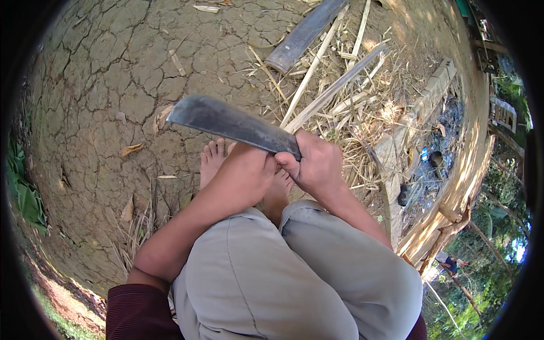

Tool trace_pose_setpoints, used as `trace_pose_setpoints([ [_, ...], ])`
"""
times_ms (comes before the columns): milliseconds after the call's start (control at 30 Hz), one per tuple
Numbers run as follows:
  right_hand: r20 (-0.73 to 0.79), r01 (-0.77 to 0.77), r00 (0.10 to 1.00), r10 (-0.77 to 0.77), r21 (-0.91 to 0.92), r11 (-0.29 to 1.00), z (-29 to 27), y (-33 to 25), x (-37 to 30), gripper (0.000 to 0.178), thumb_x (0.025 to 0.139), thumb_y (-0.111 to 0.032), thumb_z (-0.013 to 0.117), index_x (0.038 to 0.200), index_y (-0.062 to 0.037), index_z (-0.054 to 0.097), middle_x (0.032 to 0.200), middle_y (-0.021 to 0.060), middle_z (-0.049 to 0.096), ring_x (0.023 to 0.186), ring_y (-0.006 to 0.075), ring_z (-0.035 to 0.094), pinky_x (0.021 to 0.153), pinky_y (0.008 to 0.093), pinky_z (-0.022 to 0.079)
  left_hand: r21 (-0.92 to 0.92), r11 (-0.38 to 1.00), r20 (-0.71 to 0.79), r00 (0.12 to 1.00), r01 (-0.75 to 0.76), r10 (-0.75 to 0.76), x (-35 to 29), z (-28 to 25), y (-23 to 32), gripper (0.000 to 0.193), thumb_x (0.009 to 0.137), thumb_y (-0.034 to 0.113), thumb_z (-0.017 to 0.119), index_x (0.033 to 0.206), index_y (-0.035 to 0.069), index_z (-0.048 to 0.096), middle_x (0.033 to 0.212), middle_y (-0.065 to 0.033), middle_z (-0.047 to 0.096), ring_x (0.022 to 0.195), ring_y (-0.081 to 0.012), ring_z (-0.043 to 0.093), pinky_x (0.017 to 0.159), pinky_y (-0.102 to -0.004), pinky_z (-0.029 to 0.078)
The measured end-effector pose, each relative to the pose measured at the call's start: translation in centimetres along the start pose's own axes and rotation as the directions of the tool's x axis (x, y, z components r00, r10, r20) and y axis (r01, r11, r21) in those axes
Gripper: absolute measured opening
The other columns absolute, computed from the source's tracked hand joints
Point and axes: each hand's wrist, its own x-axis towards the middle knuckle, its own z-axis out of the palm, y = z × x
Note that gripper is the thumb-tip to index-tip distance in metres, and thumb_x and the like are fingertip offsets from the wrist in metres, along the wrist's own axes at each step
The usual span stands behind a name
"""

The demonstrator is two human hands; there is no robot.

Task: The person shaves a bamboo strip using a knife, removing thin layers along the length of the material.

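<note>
A machete with a broad dark blade lies across the space in front of my knees, its wide end to the left. My right hand is closed around its narrow right end, thumb below the blade. Just under the blade my left hand is a closed fist; what it holds is hidden. A pale split strip, which looks like bamboo, slants from the upper right. Its near end goes behind the blade in line with my left fist. Between my forearms, bare feet rest on the ground.
Cracked dry earth spreads to the left. Beyond my hands lie a dark half-round length of bamboo and a litter of shavings. A low block edging borders ash and charred bits on the right, with a long log past it.
</note>
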Motion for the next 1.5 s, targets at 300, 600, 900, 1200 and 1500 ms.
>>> trace_pose_setpoints([
  [300,-0.118,-0.206,0.972,0.201,-0.033,0.978,0.8,3.3,-1.1,0.07,0.089,-0.07,0.05,0.07,-0.0027,0.053,0.057,0.0128,0.055,0.053,0.0351,0.059,0.051,0.0459,0.049,0.052,0.999,-0.035,0.999,0.003,-0.001,-0.4,-0.5,0.8,0.018,0.097,0.014,0.05,0.094,0.0,0.06,0.076,-0.0147,0.059,0.072,-0.0304,0.058,0.07,-0.0409,0.046],
  [600,0.087,-0.585,0.453,0.887,0.78,0.223,-2.9,7.6,0.2,0.063,0.099,-0.066,0.03,0.07,-0.0103,0.038,0.057,-0.0019,0.036,0.045,0.0076,0.033,0.038,0.0246,0.031,-0.101,0.971,-0.047,0.974,0.216,-0.221,-0.3,-0.7,0.0,0.03,0.104,0.027,0.047,0.096,0.003,0.063,0.062,-0.0008,0.046,0.06,-0.0095,0.044,0.058,-0.0274,0.039],
  [900,0.087,-0.172,0.983,0.16,0.143,0.975,0.1,1.3,-0.5,0.062,0.093,-0.06,0.054,0.071,-0.0024,0.052,0.061,0.0151,0.057,0.054,0.0323,0.06,0.051,0.0428,0.047,-0.288,0.917,0.104,0.961,0.275,-0.255,0.1,-0.6,-1.2,0.029,0.102,0.028,0.046,0.093,0.004,0.061,0.064,0.0032,0.044,0.056,-0.0078,0.039,0.054,-0.0271,0.037],
  [1200,0.062,-0.019,0.998,0.012,0.117,0.993,-0.4,-0.4,0.4,0.062,0.085,-0.063,0.062,0.074,-0.0025,0.057,0.065,0.0155,0.061,0.057,0.0325,0.064,0.049,0.0412,0.05,-0.399,0.772,0.308,0.865,0.495,-0.396,0.2,-1.4,-0.8,0.024,0.099,0.024,0.047,0.091,0.005,0.058,0.079,-0.0051,0.054,0.072,-0.0186,0.052,0.067,-0.0332,0.042],
  [1500,0.016,-0.13,0.991,0.131,-0.057,0.99,1.2,1.0,-0.3,0.068,0.088,-0.071,0.048,0.072,-0.005,0.052,0.061,0.0144,0.055,0.053,0.0354,0.058,0.048,0.0431,0.045,0.301,0.932,-0.008,0.978,0.203,-0.21,0.3,-0.3,-0.4,0.022,0.094,0.023,0.054,0.099,0.003,0.061,0.094,-0.0243,0.066,0.09,-0.0472,0.062,0.081,-0.0545,0.046],
])
